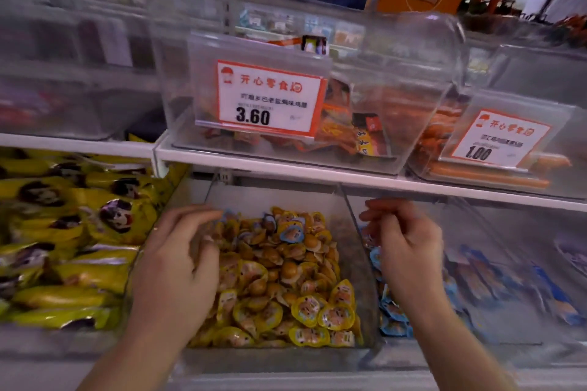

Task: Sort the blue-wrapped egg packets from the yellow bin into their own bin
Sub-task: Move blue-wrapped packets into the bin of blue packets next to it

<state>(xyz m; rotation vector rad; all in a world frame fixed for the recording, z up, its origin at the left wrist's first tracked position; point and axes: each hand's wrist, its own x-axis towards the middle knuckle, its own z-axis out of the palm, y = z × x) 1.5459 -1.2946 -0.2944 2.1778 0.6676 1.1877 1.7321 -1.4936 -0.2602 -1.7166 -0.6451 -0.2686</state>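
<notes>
Below, glossy oval packets [279, 279], clear plastic bin [355, 232], left hand [181, 263] reaching in

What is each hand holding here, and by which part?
Left hand fingertips pinch a blue-wrapped egg packet by its edge. Right hand: fingers curled, contents unclear.

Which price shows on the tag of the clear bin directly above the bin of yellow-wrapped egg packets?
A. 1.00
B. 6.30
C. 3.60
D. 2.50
C: the price tag on the clear bin over the yellow-wrapped egg packets reads 3.60; the tag marked 1.00 sits on the neighbouring bin further right.
</notes>
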